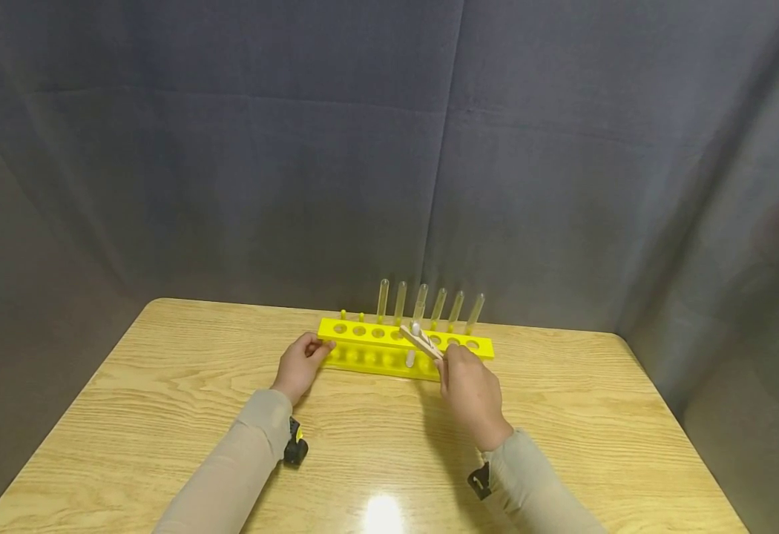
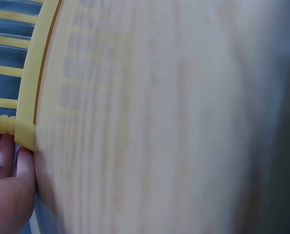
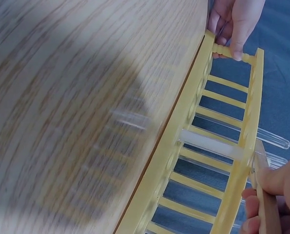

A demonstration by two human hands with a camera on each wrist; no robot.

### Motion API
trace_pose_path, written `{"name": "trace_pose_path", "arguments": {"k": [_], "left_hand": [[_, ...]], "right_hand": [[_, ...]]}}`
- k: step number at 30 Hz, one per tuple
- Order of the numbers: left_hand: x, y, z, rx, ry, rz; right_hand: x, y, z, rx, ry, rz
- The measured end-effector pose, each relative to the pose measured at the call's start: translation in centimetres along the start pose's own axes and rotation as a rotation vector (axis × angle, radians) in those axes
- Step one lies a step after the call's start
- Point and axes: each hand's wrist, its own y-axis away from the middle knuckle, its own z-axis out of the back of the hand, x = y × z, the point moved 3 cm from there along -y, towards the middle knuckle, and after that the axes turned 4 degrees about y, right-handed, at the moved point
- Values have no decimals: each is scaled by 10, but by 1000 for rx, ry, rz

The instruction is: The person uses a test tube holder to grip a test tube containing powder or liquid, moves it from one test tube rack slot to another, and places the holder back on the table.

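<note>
A yellow test tube rack (image 1: pixel 326 327) stands on the wooden table. With thumb and fingers my left hand (image 1: pixel 298 366) holds the post at the rack's left end, as the right wrist view also shows. My right hand (image 1: pixel 472 389) grips a wooden test tube clamp (image 1: pixel 423 343), whose far end is at the top of a test tube (image 3: pixel 213 145) with white contents. This tube passes down through a hole in the rack's upper bar, its round bottom close to the lower bar. Fingers of my right hand wrap the clamp's handle (image 3: pixel 267 200) in the right wrist view.
Several clear test tubes (image 1: pixel 383 300) stand upside down on pegs along the rack's back. Two bare pegs (image 1: pixel 343 314) are at its left end. A dark grey curtain (image 1: pixel 283 185) hangs behind the table (image 1: pixel 182 386) and along both sides.
</note>
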Motion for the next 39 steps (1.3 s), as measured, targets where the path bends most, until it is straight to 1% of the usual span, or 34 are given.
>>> {"name": "trace_pose_path", "arguments": {"k": [19, 23, 30, 39], "left_hand": [[0, 1, -1, 4, 3, 5], [2, 0, 0, 8, 10, 0], [3, -2, 1, 12, 10, -11], [3, -1, 0, 14, 17, -10]], "right_hand": [[-1, -3, 4, 20, -1, -31], [-1, -4, 6, 10, 4, -29], [0, -6, 10, -38, 5, -15], [-2, -7, 13, -34, 2, -21]]}}
